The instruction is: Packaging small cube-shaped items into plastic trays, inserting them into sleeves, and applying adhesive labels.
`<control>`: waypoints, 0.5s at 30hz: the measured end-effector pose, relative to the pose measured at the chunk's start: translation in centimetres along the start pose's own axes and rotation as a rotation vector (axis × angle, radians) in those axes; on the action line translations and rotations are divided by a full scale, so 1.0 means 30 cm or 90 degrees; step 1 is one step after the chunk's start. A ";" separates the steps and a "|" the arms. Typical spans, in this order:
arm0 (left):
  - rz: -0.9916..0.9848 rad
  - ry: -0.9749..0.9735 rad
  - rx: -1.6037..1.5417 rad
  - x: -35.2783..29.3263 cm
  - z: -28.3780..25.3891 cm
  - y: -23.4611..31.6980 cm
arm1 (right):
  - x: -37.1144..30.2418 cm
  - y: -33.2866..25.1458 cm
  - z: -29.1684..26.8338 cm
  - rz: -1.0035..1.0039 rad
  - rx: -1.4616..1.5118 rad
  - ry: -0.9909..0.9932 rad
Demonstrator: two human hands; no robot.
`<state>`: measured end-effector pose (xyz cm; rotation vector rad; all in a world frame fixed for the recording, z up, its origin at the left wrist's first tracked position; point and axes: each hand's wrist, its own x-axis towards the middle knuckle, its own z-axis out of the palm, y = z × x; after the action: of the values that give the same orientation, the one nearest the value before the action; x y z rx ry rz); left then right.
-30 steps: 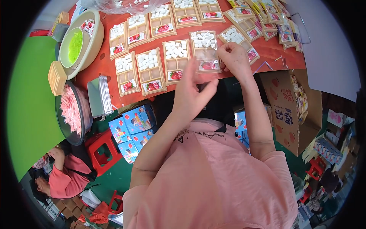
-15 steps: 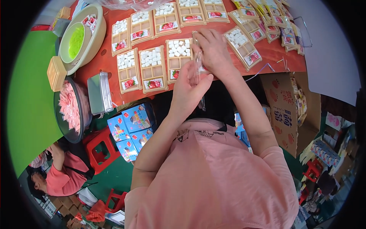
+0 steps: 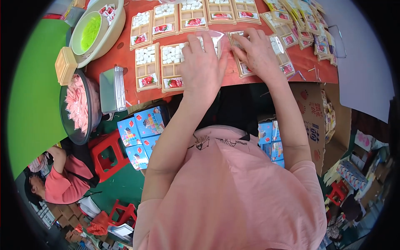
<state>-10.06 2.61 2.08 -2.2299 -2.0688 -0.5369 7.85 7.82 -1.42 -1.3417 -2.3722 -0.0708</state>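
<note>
My left hand (image 3: 204,68) lies over a beige compartment tray in the front row, mostly hidden beneath it. Its bent fingers hold a clear plastic lid or sheet (image 3: 215,37) at the tray's far end. Farther right, my right hand (image 3: 258,54) grips another beige tray (image 3: 246,70) from above, its thumb and fingertips near the far part. Beside my left hand stands a tray of white marshmallow-like pieces (image 3: 170,68) with a red strawberry-print packet in its lower compartment. A similar tray (image 3: 146,68) is to its left.
More filled trays (image 3: 193,14) form a back row on the red table (image 3: 121,62). Packed trays (image 3: 304,21) are piled at far right. At left are a cream basin (image 3: 114,35), a stack of clear sheets (image 3: 112,89) and a tub of pink packets (image 3: 77,104). A cardboard box (image 3: 312,121) stands below right.
My hands have moved apart: the left went forward onto the front-row tray with the clear plastic, the right shifted right with a tray. The view has shifted slightly.
</note>
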 end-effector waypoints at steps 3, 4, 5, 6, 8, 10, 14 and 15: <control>0.001 -0.068 0.066 0.001 0.051 0.000 | 0.002 -0.008 -0.009 0.003 -0.005 -0.007; 0.008 -0.083 0.103 -0.003 0.068 -0.002 | 0.001 -0.009 -0.012 0.010 -0.001 -0.014; 0.006 -0.083 0.104 -0.007 0.084 -0.007 | 0.000 -0.009 -0.014 0.008 0.001 -0.014; 0.033 -0.021 0.133 -0.012 0.097 -0.014 | 0.000 -0.010 -0.015 0.007 0.002 -0.008; 0.057 0.040 0.165 -0.021 0.111 -0.012 | 0.000 -0.012 -0.014 0.004 0.007 -0.003; 0.009 0.035 0.114 -0.032 0.113 0.006 | 0.005 -0.019 -0.013 0.009 0.005 -0.005; 0.015 0.048 0.074 -0.090 0.052 0.015 | 0.017 -0.034 -0.014 0.003 0.015 0.000; 0.029 0.061 0.055 -0.115 0.033 0.009 | 0.024 -0.043 -0.008 -0.002 0.064 0.020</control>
<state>-9.73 -0.45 0.22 -2.1538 -1.9520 -0.5287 6.54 7.66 -0.73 -1.2801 -2.3198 0.0254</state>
